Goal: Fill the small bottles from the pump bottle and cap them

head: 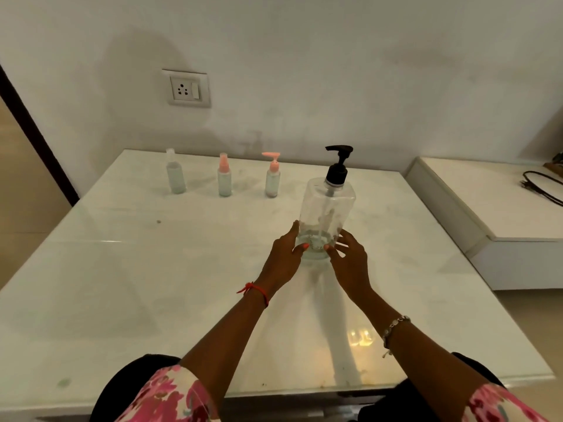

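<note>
Near the table's middle, the left hand wraps the base of the clear pump bottle, thumb in front. The right hand flanks it with fingers spread and its thumb tip on the base, seemingly touching rather than gripping. The bottle stands upright, nearly empty. Farther back, three small bottles stand capped in a row, well apart from it. A wall socket sits above.
</note>
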